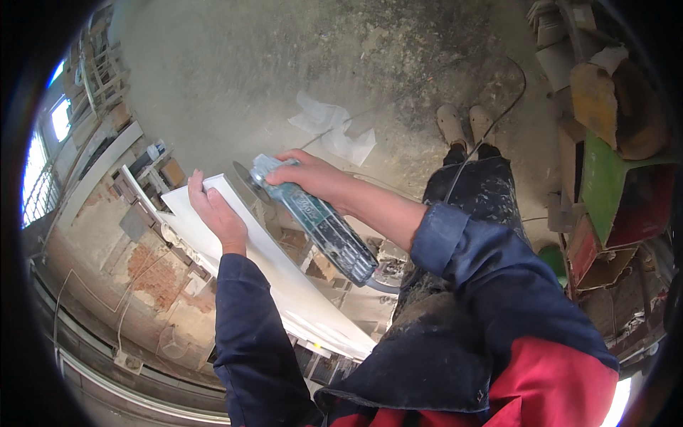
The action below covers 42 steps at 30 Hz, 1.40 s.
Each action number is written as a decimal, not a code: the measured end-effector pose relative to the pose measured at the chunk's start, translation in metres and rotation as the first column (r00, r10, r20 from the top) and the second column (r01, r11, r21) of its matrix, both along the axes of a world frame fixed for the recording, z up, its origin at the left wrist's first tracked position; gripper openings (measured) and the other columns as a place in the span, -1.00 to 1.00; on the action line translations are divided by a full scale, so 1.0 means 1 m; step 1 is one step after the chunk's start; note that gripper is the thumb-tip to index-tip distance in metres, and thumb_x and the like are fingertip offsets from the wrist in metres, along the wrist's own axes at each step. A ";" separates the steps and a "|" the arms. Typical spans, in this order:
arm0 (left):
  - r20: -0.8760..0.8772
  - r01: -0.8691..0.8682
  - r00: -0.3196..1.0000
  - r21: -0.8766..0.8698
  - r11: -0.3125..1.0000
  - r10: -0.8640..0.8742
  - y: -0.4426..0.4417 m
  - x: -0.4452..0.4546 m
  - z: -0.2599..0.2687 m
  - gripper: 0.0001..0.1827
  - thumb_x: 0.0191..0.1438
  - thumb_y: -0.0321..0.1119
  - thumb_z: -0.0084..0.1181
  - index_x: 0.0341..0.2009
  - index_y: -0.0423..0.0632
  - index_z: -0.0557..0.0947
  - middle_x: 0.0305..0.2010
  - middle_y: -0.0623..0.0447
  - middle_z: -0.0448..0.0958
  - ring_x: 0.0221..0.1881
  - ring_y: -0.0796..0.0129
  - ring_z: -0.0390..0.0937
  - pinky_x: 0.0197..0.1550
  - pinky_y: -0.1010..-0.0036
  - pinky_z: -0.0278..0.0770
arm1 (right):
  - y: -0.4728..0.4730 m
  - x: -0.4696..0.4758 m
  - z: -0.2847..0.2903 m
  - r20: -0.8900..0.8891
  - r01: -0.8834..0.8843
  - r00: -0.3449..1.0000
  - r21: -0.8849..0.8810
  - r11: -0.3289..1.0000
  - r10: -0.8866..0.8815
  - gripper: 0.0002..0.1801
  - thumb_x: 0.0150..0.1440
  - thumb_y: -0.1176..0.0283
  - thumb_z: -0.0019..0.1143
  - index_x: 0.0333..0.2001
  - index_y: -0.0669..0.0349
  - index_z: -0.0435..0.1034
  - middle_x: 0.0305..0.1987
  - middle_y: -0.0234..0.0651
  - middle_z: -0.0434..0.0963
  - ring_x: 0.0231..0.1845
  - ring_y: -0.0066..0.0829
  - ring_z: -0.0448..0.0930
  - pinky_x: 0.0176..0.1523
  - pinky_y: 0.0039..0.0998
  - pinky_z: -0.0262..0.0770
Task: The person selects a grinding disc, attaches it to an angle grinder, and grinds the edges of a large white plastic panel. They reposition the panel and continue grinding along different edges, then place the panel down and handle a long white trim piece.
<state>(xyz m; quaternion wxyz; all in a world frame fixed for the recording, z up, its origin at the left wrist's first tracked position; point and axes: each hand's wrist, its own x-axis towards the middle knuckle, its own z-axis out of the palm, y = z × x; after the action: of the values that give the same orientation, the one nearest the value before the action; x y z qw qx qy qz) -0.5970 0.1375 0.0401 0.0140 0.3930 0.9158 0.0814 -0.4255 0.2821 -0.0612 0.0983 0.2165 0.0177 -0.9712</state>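
Note:
My right hand (299, 173) grips a green and black angle grinder (325, 224) around its front end, near the metal gear head. The round grinding disc (249, 179) sits beside the near long edge of a white panel (277, 267); whether it touches that edge I cannot tell. My left hand (216, 211) rests on the panel's upper face near its far end, fingers extended and not wrapped around anything visible. From the grinder's rear a grey cord (383, 288) runs toward my dust-marked dark trousers (469, 187).
Crumpled white plastic sheeting (341, 125) lies on the dusty concrete floor (256, 69). A cable (512, 101) crosses the floor by my shoes (459, 125). Cardboard boxes (592, 107) and a green box (603, 187) are stacked at the right. Worn plaster and brick (155, 277) show on the left wall.

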 end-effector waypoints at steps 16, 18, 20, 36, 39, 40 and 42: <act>0.019 0.001 1.000 0.035 0.999 -0.002 -0.003 -0.006 -0.003 -0.47 0.38 -0.21 -0.30 0.28 -0.32 0.38 0.35 -0.28 0.32 0.41 -0.09 0.21 0.46 0.16 0.06 | -0.034 -0.002 0.002 -0.030 0.048 0.998 0.050 0.998 -0.047 -0.16 0.07 0.21 0.36 0.34 0.25 0.14 0.05 -0.04 0.48 -0.17 -0.36 0.62 -0.25 -0.35 0.62; 0.013 0.006 1.000 0.047 0.999 -0.007 -0.007 -0.006 -0.004 -0.47 0.38 -0.21 -0.29 0.27 -0.32 0.38 0.34 -0.27 0.32 0.41 -0.07 0.21 0.46 0.16 0.07 | -0.034 -0.004 0.002 -0.029 0.079 0.996 0.013 0.997 -0.079 -0.15 0.10 0.22 0.35 0.36 0.22 0.10 0.03 -0.01 0.47 -0.25 -0.35 0.64 -0.35 -0.32 0.67; 0.026 0.006 1.000 0.057 0.998 -0.007 -0.008 -0.005 -0.006 -0.47 0.38 -0.20 -0.29 0.27 -0.33 0.39 0.34 -0.27 0.32 0.40 -0.07 0.22 0.46 0.17 0.07 | -0.028 -0.007 0.004 -0.017 0.125 0.992 0.002 0.992 -0.124 -0.14 0.09 0.22 0.36 0.36 0.22 0.09 0.02 -0.01 0.47 -0.28 -0.35 0.64 -0.36 -0.32 0.66; -0.023 0.008 1.000 0.023 1.000 -0.007 0.002 -0.001 -0.005 -0.49 0.37 -0.24 -0.27 0.24 -0.35 0.41 0.30 -0.27 0.37 0.34 -0.06 0.29 0.42 0.19 0.15 | -0.107 0.054 0.012 0.023 0.019 0.999 0.138 0.990 -0.023 -0.20 0.15 0.22 0.33 0.39 0.10 0.12 0.07 -0.10 0.47 -0.17 -0.39 0.61 -0.26 -0.33 0.67; -0.037 0.013 0.999 0.033 0.999 -0.012 0.001 -0.004 -0.007 -0.49 0.39 -0.22 -0.25 0.24 -0.35 0.43 0.29 -0.28 0.39 0.34 -0.05 0.30 0.41 0.19 0.15 | -0.123 0.072 0.016 0.033 -0.031 0.999 0.110 0.993 0.027 -0.19 0.16 0.22 0.33 0.39 0.14 0.11 0.05 -0.11 0.48 -0.14 -0.40 0.60 -0.26 -0.35 0.66; -0.044 0.022 0.999 0.035 0.999 -0.020 0.001 -0.005 -0.008 -0.48 0.39 -0.21 -0.25 0.24 -0.35 0.44 0.29 -0.28 0.40 0.34 -0.05 0.30 0.41 0.20 0.16 | -0.130 0.076 0.015 0.034 -0.031 0.999 0.103 0.994 0.027 -0.19 0.16 0.22 0.33 0.39 0.15 0.11 0.03 -0.11 0.49 -0.14 -0.39 0.60 -0.26 -0.35 0.66; -0.061 0.037 0.998 0.039 0.999 -0.034 0.002 -0.006 -0.008 -0.47 0.40 -0.19 -0.24 0.23 -0.36 0.44 0.29 -0.29 0.41 0.34 -0.04 0.31 0.41 0.21 0.16 | -0.146 0.085 0.013 0.034 -0.032 0.999 0.089 0.995 0.030 -0.18 0.16 0.21 0.32 0.39 0.16 0.09 0.01 -0.12 0.50 -0.16 -0.39 0.61 -0.27 -0.35 0.66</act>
<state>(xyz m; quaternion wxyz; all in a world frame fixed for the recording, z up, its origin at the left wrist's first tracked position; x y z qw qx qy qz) -0.6026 0.1396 0.0322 -0.0202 0.4117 0.9069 0.0878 -0.3400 0.1365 -0.0481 0.1038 0.2360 0.0632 -0.9641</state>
